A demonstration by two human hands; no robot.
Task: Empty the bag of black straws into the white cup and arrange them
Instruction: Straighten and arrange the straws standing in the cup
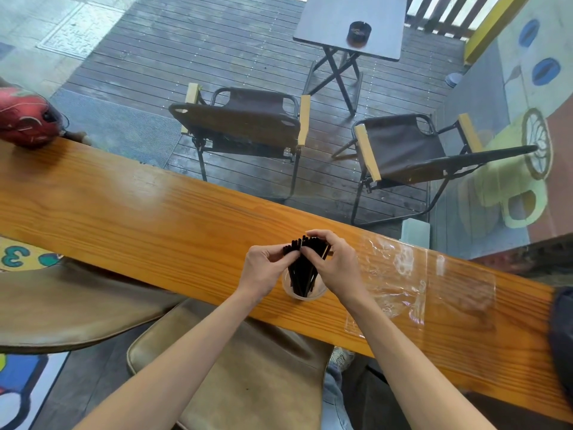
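Wooden counter (130, 209), varnished orange, runs across the view from 9 o'clock down to 4 o'clock, with a window behind it giving onto a dark plank deck. On the counter, slightly toward 5 o'clock from the centre of the view, stands the white cup (305, 293), upright and close to the near edge. A bundle of black straws (302, 268) stands in the cup, the lower ends gathered inside and the upper ends fanned out above the rim. Both hands are together over the straw tops: the left hand (263, 271) pinches several straws at the 9 o'clock side of the bundle, and the right hand (336, 266) curls its fingers over the tops at the 3 o'clock side. The clear plastic bag (412, 283) lies flat and crumpled on the counter at 3 o'clock of the cup, just beside the right wrist; no straws can be seen in it. A red helmet (26, 119) rests at the far end of the counter at 9 o'clock. Beyond the glass, two folding chairs (245, 125) stand at 12 o'clock and 2 o'clock, with a small grey folding table (328, 23) behind them bearing a dark ashtray (359, 33). A tan cushioned stool (235, 373) sits below the counter at 6 o'clock.
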